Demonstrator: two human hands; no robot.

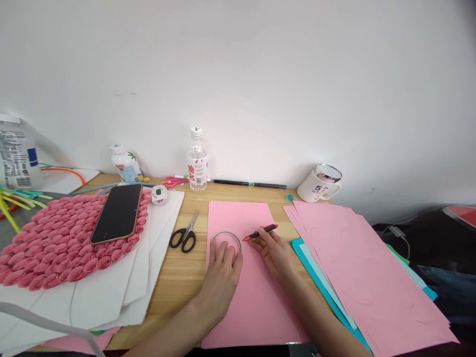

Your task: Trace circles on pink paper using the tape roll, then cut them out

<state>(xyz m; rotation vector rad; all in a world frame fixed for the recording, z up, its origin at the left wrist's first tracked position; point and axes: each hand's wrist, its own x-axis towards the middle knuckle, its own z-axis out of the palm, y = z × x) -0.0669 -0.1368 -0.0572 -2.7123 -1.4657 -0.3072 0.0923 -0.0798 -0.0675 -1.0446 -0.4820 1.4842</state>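
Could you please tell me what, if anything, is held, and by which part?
The right hand holds the red-and-black pen by its barrel; the left hand touches the silver ring, but whether it grips it cannot be told.

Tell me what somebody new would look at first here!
Probably the big patch of pink paper rosettes on the left, with a dark-screened phone lying on top. Next, perhaps, the two hands at the middle: the left hand rests its fingers at a thin ring on a pink sheet, and the right hand holds a red-and-black pen beside it.
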